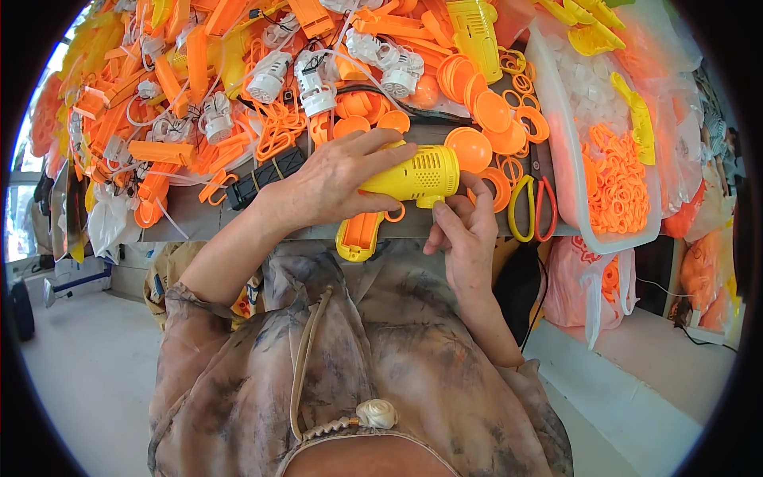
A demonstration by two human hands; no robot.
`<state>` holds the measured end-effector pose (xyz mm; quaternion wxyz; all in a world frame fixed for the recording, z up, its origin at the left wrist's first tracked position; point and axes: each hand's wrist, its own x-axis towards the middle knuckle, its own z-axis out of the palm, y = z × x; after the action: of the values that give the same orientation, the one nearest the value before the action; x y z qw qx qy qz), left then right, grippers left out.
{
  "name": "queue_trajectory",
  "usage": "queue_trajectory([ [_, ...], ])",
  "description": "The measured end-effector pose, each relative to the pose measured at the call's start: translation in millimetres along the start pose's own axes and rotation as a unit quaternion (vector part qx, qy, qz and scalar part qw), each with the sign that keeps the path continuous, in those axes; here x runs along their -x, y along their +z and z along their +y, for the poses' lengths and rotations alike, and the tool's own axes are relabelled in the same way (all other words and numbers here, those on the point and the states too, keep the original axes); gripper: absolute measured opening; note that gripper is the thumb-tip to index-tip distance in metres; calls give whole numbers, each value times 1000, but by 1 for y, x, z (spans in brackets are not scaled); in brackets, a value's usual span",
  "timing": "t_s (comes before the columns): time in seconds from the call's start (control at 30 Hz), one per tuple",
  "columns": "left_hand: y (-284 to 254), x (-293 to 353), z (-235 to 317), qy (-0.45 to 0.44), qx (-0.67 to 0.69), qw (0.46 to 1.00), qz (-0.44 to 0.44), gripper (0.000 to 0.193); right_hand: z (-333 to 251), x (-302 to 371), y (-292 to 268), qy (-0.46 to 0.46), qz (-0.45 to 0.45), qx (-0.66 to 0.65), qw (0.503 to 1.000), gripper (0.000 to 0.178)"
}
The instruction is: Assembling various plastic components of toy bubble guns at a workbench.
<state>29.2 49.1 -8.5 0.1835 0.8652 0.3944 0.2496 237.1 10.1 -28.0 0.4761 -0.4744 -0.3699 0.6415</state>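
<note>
Near the front edge of the table, a yellow plastic toy gun housing [420, 170] lies on its side, with its front end toward the right. My left hand [338, 176] is closed over its rear part from above, fingers across the vented barrel. The hollow handle [358, 238] points toward me and has an orange insert inside. My right hand [465, 226] grips the front end, thumb by the short round spout [429, 201] and index finger at the muzzle. A small orange ring [395, 213] sits beside the handle.
Orange dish-shaped caps [469, 149] and rings lie beyond my hands. Wired white motor units [269, 77] and orange parts are heaped at left. Yellow-and-red-handled scissors [534, 208] lie right, beside a clear bin [598, 238] of orange rings. A dark block [265, 176] lies left.
</note>
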Motion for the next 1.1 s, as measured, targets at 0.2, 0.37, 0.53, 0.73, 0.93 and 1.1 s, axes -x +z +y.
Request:
queue_trajectory([
  [0.2, -2, 9, 3, -10, -12, 1000, 5, 70, -1, -7, 9, 21, 9, -6, 1000, 53],
  [0.37, 0, 14, 5, -8, -30, 999, 39, 70, -3, -13, 17, 17, -15, -7, 1000, 54],
  [0.53, 0, 17, 7, -26, -27, 998, 45, 67, -3, -18, 20, 27, -46, -34, 998, 59],
  [0.73, 1, 28, -4, -67, 172, 980, 76, 72, -8, -10, 18, -18, -73, 2, 997, 64],
  [0.93, -30, 18, 15, -167, 361, 916, 46, 89, -38, 10, 16, -144, -147, 59, 977, 72],
  [1.1, -41, 24, 33, -136, 272, 952, -18, 74, -42, 20, 12, -235, -173, 113, 950, 72],
])
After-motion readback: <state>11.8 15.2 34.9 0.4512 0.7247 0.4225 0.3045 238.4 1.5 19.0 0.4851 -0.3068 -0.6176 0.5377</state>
